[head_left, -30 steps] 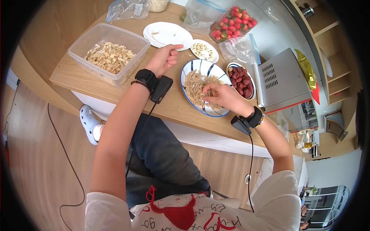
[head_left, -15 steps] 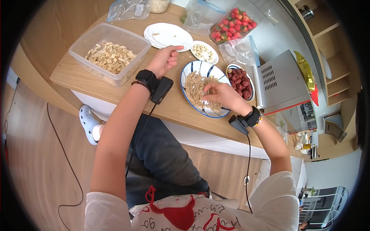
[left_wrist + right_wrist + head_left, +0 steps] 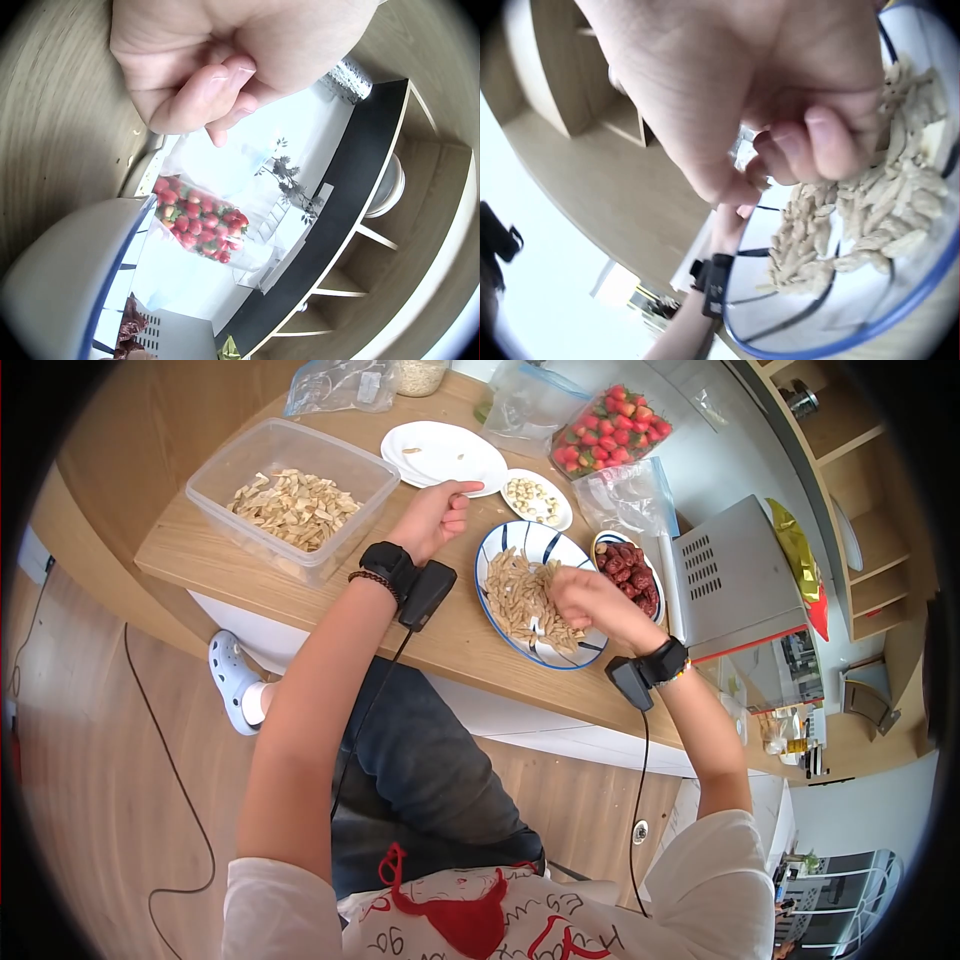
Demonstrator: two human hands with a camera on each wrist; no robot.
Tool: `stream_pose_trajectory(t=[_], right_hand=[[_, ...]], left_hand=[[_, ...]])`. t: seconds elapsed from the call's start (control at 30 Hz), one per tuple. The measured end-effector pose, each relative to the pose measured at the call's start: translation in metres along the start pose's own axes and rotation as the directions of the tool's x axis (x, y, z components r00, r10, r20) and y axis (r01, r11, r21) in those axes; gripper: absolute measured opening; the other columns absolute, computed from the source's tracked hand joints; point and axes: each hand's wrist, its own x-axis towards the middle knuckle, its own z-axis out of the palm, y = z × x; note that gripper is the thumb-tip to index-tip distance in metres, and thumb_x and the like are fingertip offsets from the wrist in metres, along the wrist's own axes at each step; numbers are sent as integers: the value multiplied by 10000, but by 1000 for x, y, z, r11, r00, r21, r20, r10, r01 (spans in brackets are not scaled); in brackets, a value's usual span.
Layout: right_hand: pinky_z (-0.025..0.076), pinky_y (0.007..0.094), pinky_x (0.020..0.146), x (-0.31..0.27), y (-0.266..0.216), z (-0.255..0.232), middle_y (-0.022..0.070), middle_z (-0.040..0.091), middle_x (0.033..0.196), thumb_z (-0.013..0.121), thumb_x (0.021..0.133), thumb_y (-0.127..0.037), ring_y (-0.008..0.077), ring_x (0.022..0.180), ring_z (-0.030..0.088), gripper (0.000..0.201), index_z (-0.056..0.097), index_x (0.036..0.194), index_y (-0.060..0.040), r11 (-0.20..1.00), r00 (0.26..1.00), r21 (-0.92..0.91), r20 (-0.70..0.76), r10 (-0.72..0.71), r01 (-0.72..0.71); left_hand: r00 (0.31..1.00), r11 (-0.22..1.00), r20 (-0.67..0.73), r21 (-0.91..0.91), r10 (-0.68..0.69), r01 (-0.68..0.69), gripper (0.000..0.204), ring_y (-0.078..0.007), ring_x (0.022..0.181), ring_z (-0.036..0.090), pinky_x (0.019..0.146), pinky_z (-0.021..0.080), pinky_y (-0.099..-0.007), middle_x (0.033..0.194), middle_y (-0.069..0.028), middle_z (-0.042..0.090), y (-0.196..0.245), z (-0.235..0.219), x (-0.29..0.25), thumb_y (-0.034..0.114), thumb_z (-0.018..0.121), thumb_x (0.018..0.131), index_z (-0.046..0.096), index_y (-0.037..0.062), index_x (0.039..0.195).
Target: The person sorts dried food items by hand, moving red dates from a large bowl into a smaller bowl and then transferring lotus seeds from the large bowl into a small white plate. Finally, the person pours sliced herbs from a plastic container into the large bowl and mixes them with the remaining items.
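Note:
In the head view my right hand point(image 3: 605, 608) is over the blue-rimmed dish point(image 3: 492, 542), which holds many pale elongated pieces point(image 3: 515, 600). Thumb and fingertips of that hand point(image 3: 750, 112) pinch a small brownish piece point(image 3: 759, 182) above the pale pieces point(image 3: 889, 202) in the right wrist view. Left of the dish, my left hand point(image 3: 432, 523) is over the counter near the stacked white plates point(image 3: 445, 458). Its index finger points out and the others are loosely curled; the left wrist view shows nothing held in this hand point(image 3: 217, 60).
A clear tub point(image 3: 365, 495) of pale chips point(image 3: 295, 508) stands at the left. Behind the dish are a small plate of whitish pieces point(image 3: 532, 502), strawberries point(image 3: 612, 430) and plastic bags point(image 3: 535, 405). Red dates point(image 3: 628, 568) and a grey appliance point(image 3: 735, 575) are at the right.
My right hand has moved slightly right and its fingers are drawn together, where thumb and index finger formed a ring over the pieces. The left hand keeps its pose.

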Motion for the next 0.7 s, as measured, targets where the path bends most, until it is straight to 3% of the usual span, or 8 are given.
stream_pose_trajectory(t=[0.07, 0.2, 0.23, 0.33, 0.47, 0.5, 0.6, 0.7], right_hand=[[287, 212, 486, 1, 0, -7, -45, 338, 632, 475, 879, -186, 56, 558, 319, 198, 384, 721, -109, 835, 992, 545, 42, -120, 78], [320, 210, 518, 0, -5, -12, -16, 370, 666, 449, 860, -166, 90, 571, 353, 142, 414, 744, -92, 645, 967, 741, -22, -252, 185], [324, 204, 514, -2, -9, -7, -20, 398, 688, 464, 873, -152, 79, 582, 370, 126, 492, 799, -55, 645, 986, 749, -71, -149, 151], [292, 196, 485, 1, -6, 0, -42, 381, 687, 465, 904, -143, 56, 573, 362, 138, 536, 919, -25, 859, 995, 511, -93, 20, 31], [251, 202, 442, 3, 1, 1, -78, 367, 644, 510, 915, -126, 33, 507, 295, 160, 585, 980, 0, 932, 992, 344, -10, 123, -112], [242, 200, 431, 4, 6, 0, -90, 364, 609, 559, 897, -135, 23, 497, 283, 176, 622, 997, -4, 954, 995, 288, -11, 95, -88], [259, 200, 450, 4, -1, 12, -92, 388, 588, 596, 882, -161, 21, 508, 310, 187, 651, 1000, -27, 978, 982, -174, -167, 86, -116], [282, 215, 468, 8, 17, 10, -64, 408, 564, 627, 858, -172, 31, 519, 343, 181, 664, 986, -50, 876, 974, -465, -112, -197, 124]], left_hand=[[1000, 1000, 6, -3, 2, -2, 237, -38, 506, 246, 427, 217, -188, 639, 58, 332, -2, -3, 3, 104, 476, 908, 543, -33, 1089], [1000, 1000, 18, -11, 10, -9, 245, -42, 524, 258, 442, 220, -192, 658, 49, 345, -4, -6, 6, 98, 492, 881, 559, -39, 1073], [1000, 1000, 13, -8, 8, -8, 245, -42, 523, 259, 443, 221, -191, 659, 49, 347, -4, -7, 6, 97, 491, 881, 558, -40, 1073], [1000, 1000, 17, -3, 13, -13, 242, -42, 520, 261, 442, 223, -190, 657, 47, 349, -3, -6, 5, 100, 493, 880, 557, -40, 1068], [1000, 1000, -10, -1, -4, 4, 220, -37, 494, 241, 416, 216, -189, 627, 62, 325, -1, -1, 2, 104, 485, 914, 543, -23, 1084], [1000, 1000, -6, -1, -3, 3, 223, -37, 496, 242, 417, 217, -188, 628, 62, 325, 0, -1, 1, 105, 481, 916, 542, -23, 1088], [1000, 1000, 9, -12, 8, -8, 196, -39, 506, 257, 429, 219, -190, 643, 54, 346, -1, -2, 1, 105, 535, 875, 554, -18, 1026], [1000, 1000, 16, -23, 10, -10, 180, -41, 509, 263, 433, 218, -193, 650, 49, 357, -2, -3, 2, 104, 564, 853, 561, -14, 989]])
